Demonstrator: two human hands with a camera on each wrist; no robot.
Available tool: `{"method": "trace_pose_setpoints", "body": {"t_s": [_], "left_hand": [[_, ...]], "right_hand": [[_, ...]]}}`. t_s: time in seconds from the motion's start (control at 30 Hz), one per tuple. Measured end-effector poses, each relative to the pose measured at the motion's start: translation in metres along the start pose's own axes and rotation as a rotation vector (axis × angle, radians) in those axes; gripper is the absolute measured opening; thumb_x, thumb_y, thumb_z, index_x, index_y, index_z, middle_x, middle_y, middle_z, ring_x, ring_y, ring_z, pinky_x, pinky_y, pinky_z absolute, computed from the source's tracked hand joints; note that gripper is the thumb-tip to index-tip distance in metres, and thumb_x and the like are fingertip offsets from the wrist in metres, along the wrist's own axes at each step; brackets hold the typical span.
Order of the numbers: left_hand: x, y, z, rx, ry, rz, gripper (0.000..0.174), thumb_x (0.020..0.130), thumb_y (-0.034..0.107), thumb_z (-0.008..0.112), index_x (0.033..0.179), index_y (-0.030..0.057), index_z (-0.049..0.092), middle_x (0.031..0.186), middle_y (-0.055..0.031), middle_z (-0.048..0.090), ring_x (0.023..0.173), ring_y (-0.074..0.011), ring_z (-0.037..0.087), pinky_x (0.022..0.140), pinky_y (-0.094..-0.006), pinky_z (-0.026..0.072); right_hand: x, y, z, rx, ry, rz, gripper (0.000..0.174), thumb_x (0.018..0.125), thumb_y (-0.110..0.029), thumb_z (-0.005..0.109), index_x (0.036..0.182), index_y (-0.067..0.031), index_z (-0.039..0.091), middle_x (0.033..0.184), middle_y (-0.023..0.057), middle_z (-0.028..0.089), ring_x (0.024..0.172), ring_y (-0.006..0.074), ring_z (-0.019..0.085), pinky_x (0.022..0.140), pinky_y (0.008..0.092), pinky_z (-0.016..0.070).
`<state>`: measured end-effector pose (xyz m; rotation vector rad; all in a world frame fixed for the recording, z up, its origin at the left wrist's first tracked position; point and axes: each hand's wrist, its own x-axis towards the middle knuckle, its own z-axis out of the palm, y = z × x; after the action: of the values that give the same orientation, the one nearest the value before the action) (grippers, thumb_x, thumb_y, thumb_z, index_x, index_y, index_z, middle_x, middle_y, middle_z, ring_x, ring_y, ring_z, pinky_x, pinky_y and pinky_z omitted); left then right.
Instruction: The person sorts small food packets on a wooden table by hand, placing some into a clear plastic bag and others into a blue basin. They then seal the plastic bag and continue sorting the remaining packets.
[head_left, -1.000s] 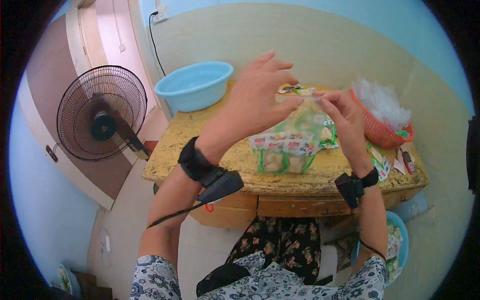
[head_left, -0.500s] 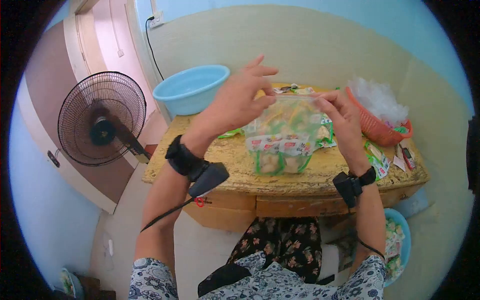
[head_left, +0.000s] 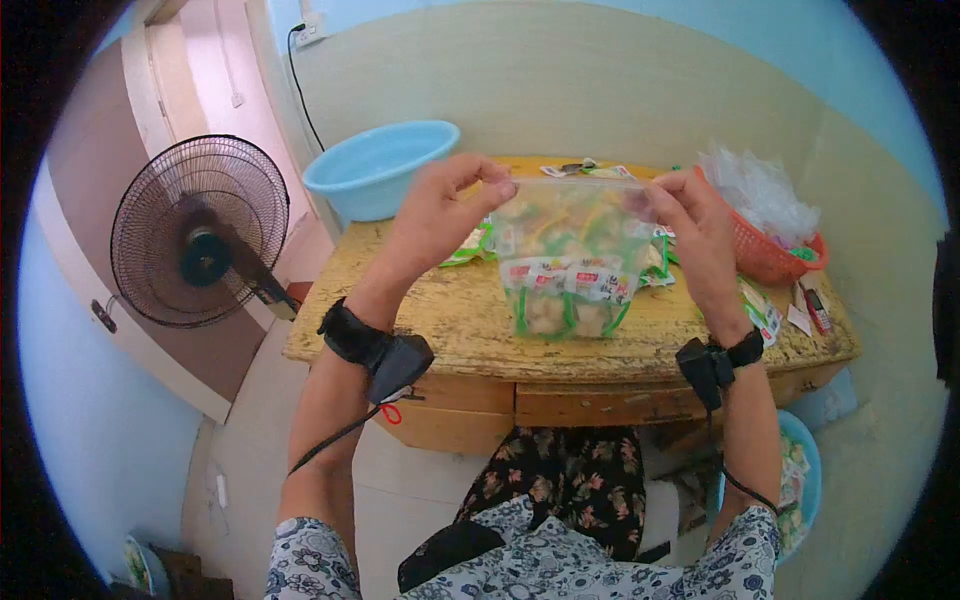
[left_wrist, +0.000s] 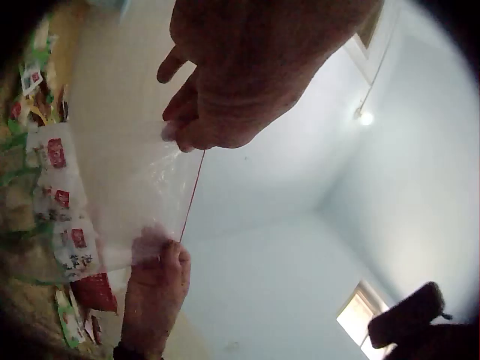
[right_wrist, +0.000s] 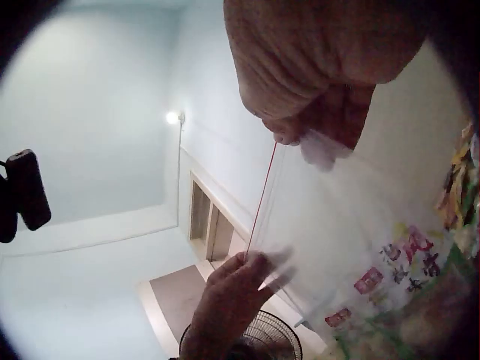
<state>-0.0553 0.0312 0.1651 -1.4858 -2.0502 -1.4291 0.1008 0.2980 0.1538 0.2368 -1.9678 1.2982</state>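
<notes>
Table (head_left: 450, 330): worn yellow, a blue basin (head_left: 378, 168) at its far left corner.
Bag (head_left: 570, 260): clear, full of sachets, held upright above the tabletop's middle.
Left hand (head_left: 440, 215): curled fingers pinched its top left corner.
Right hand (head_left: 695, 230): fingertips pinched its top right corner.

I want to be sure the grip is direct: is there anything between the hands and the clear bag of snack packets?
Nothing visible stands between them. The left hand pinches one top corner of the clear bag and the right hand pinches the other, with the fingers directly on the plastic.
</notes>
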Motion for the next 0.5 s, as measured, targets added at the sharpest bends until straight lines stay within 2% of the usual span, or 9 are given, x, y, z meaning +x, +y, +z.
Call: {"method": "trace_pose_setpoints", "body": {"t_s": [0.1,0.2,0.4,0.5], "left_hand": [[-0.005,0.007,0.002,-0.142,0.015,-0.154,0.021,0.098,0.02,0.07,0.105,-0.0001,0.072,0.095,-0.004,0.074,0.095,-0.0111,0.066,0.091,-0.0285,0.0525],[-0.01,-0.002,0.006,-0.096,0.017,-0.216,0.019,0.099,0.019,0.069,0.104,0.0011,0.072,0.099,-0.0047,0.075,0.095,-0.0105,0.067,0.089,-0.027,0.0526],[-0.017,-0.007,0.016,-0.37,0.106,-0.177,0.017,0.099,0.018,0.068,0.106,0.0025,0.071,0.102,-0.0055,0.075,0.097,-0.012,0.068,0.09,-0.0277,0.053],[-0.018,-0.009,0.019,-0.44,0.088,-0.161,0.02,0.099,0.019,0.068,0.109,0.0023,0.071,0.105,-0.0064,0.075,0.1,-0.0122,0.068,0.092,-0.0281,0.0527]], "right_hand": [[-0.003,-0.003,0.001,0.021,0.024,-0.001,0.015,0.102,-0.017,0.061,0.105,-0.0033,0.066,0.1,0.0051,0.074,0.091,0.0119,0.069,0.083,0.027,0.0544],[-0.002,0.0,0.001,0.057,0.004,0.031,0.016,0.103,-0.017,0.061,0.106,-0.0025,0.066,0.101,0.0067,0.075,0.092,0.0133,0.07,0.084,0.0279,0.0552],[-0.005,0.001,0.002,0.066,0.013,0.031,0.017,0.104,-0.018,0.06,0.107,-0.0016,0.064,0.103,0.0092,0.075,0.096,0.016,0.072,0.085,0.0294,0.0566],[-0.004,0.001,0.001,0.086,0.013,0.048,0.017,0.104,-0.018,0.059,0.107,-0.0016,0.064,0.103,0.0094,0.075,0.097,0.0164,0.072,0.085,0.0295,0.0566]]}}
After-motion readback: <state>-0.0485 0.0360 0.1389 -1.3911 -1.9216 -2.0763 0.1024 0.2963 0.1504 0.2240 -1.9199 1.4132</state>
